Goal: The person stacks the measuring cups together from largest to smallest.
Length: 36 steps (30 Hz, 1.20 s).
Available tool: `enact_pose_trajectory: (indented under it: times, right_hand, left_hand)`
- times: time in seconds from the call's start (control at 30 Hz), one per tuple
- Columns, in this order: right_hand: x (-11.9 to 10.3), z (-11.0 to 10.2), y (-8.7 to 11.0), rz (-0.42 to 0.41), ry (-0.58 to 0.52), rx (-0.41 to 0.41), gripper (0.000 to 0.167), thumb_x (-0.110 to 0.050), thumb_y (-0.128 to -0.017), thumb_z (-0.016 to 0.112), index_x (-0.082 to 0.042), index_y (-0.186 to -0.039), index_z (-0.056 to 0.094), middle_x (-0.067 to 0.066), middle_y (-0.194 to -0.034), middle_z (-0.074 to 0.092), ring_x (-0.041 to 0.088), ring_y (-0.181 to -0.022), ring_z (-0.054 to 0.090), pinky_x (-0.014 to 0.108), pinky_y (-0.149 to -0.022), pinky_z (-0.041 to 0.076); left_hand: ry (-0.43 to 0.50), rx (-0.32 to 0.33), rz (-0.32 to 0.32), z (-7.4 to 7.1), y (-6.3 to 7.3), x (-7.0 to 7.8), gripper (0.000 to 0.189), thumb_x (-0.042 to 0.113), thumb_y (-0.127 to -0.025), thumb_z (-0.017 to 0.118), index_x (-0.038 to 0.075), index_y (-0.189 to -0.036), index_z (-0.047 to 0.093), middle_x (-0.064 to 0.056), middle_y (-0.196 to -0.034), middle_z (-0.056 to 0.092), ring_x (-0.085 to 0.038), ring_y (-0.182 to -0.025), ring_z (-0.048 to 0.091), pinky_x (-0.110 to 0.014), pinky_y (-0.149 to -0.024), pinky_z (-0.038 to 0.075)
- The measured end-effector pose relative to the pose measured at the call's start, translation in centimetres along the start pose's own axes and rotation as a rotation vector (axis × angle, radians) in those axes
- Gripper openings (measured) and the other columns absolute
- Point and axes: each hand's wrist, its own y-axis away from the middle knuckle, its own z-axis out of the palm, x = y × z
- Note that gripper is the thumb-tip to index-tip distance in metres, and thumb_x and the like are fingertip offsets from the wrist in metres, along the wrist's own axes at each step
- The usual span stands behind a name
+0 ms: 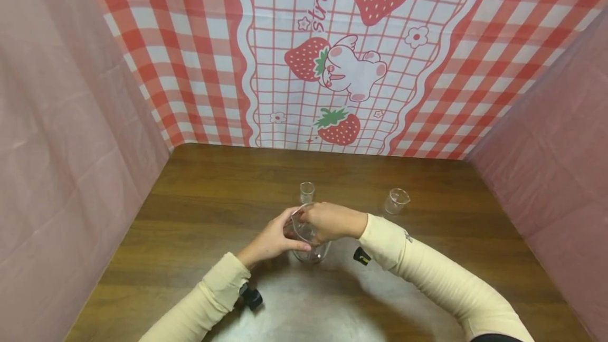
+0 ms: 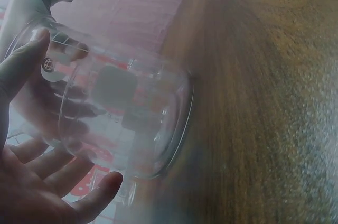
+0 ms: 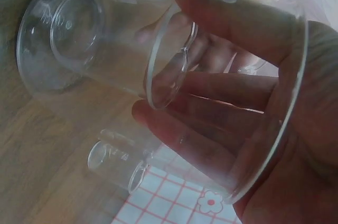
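Observation:
A large clear glass beaker (image 1: pixel 311 253) stands on the table in front of me. My left hand (image 1: pixel 274 237) holds it from the left, thumb on the near side and fingers spread round the far side. Inside it sits a smaller glass beaker (image 3: pixel 119 49), plain in both wrist views. My right hand (image 1: pixel 336 220) reaches in through the large beaker's mouth. Its thumb and fingers (image 3: pixel 185 126) straddle the inner beaker's rim and seem to pinch it; the exact contact is blurred by the glass. In the left wrist view, white label patches mark the large beaker's wall.
Just behind the large beaker stands a tiny glass beaker (image 1: pixel 307 192). Another small beaker (image 1: pixel 397 201) is farther right on the wooden table (image 1: pixel 214 194). A strawberry-print cloth (image 1: pixel 328 94) hangs at the back, with pink curtains (image 1: pixel 62 146) at both sides.

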Motion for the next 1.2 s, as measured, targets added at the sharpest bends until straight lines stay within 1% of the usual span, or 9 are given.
enact_pose_trajectory:
  times: [0.17,0.27,0.33,0.4,0.5,0.63,0.7,0.93,1.2]
  right_hand:
    - [0.0,-0.4,0.0,0.023,-0.059,0.004,0.036,-0.016,-0.071,0.079,-0.006,-0.104,0.071,0.006,-0.103,0.073,0.019,-0.091,0.07,0.031,-0.082,0.06]
    - [-0.1,-0.9,0.1,0.049,-0.112,0.011,0.038,-0.017,-0.075,0.078,-0.008,-0.111,0.071,0.004,-0.11,0.073,0.018,-0.098,0.07,0.032,-0.087,0.059]
    - [-0.1,-1.3,0.2,0.052,-0.139,0.015,0.038,-0.02,-0.077,0.079,-0.009,-0.112,0.071,0.003,-0.109,0.074,0.018,-0.099,0.07,0.032,-0.088,0.059]
    - [-0.1,-1.6,0.4,0.049,-0.162,0.019,0.036,-0.023,-0.078,0.079,-0.01,-0.111,0.071,0.002,-0.105,0.074,0.016,-0.095,0.07,0.031,-0.084,0.059]
    - [-0.1,-2.1,0.6,0.046,-0.195,0.026,0.031,-0.024,-0.081,0.078,-0.009,-0.107,0.072,0.002,-0.096,0.074,0.01,-0.08,0.066,0.025,-0.073,0.057]
    - [0.1,-2.6,0.8,0.049,-0.236,0.056,0.029,-0.023,-0.083,0.076,-0.008,-0.108,0.073,0.002,-0.094,0.074,0.003,-0.069,0.058,0.017,-0.064,0.052]
    - [0.3,-2.7,0.9,0.052,-0.246,0.074,0.03,-0.024,-0.084,0.075,-0.008,-0.11,0.073,0.003,-0.096,0.074,0.002,-0.069,0.058,0.016,-0.063,0.052]
    - [1.0,-3.1,1.2,0.056,-0.242,0.116,0.03,-0.024,-0.085,0.075,-0.004,-0.107,0.073,0.007,-0.097,0.074,0.005,-0.072,0.062,0.016,-0.066,0.054]
    - [1.5,-4.0,1.6,0.085,-0.246,0.145,0.031,-0.026,-0.086,0.074,-0.004,-0.108,0.072,0.007,-0.097,0.074,0.004,-0.075,0.063,0.018,-0.067,0.055]
  left_hand:
    - [-0.016,-0.002,-0.004,-0.1,0.0,-0.2,0.086,0.014,-0.075,0.084,0.001,-0.145,0.037,-0.021,-0.146,0.047,-0.038,-0.131,0.05,-0.039,-0.1,0.054]
    - [-0.014,0.001,-0.006,-0.1,0.1,-0.2,0.086,0.015,-0.074,0.085,0.003,-0.145,0.038,-0.019,-0.146,0.048,-0.036,-0.131,0.05,-0.039,-0.1,0.054]
    - [-0.015,0.004,-0.011,-0.2,0.1,-0.1,0.086,0.016,-0.074,0.085,0.004,-0.145,0.038,-0.017,-0.146,0.049,-0.035,-0.131,0.051,-0.04,-0.1,0.054]
    - [-0.015,0.007,-0.021,-0.2,0.2,-0.1,0.086,0.017,-0.073,0.086,0.006,-0.145,0.039,-0.016,-0.146,0.049,-0.033,-0.131,0.051,-0.04,-0.1,0.053]
    - [-0.017,0.006,-0.024,-0.1,0.3,0.0,0.086,0.018,-0.073,0.086,0.006,-0.145,0.039,-0.016,-0.145,0.05,-0.034,-0.13,0.051,-0.041,-0.1,0.053]
    - [-0.006,0.004,-0.022,0.0,0.2,0.1,0.086,0.017,-0.073,0.086,0.006,-0.144,0.039,-0.017,-0.145,0.049,-0.035,-0.128,0.053,-0.042,-0.1,0.054]
    - [-0.009,0.003,-0.009,0.0,0.2,0.1,0.086,0.017,-0.074,0.085,0.005,-0.144,0.039,-0.019,-0.145,0.049,-0.037,-0.127,0.053,-0.043,-0.099,0.054]
    - [0.001,-0.004,-0.013,0.0,0.2,0.0,0.085,0.016,-0.074,0.085,0.005,-0.144,0.039,-0.019,-0.147,0.048,-0.037,-0.131,0.05,-0.045,-0.102,0.052]
    - [0.015,-0.01,0.008,-0.1,0.1,0.3,0.083,0.012,-0.075,0.084,0.002,-0.143,0.038,-0.021,-0.149,0.044,-0.038,-0.134,0.046,-0.044,-0.101,0.053]
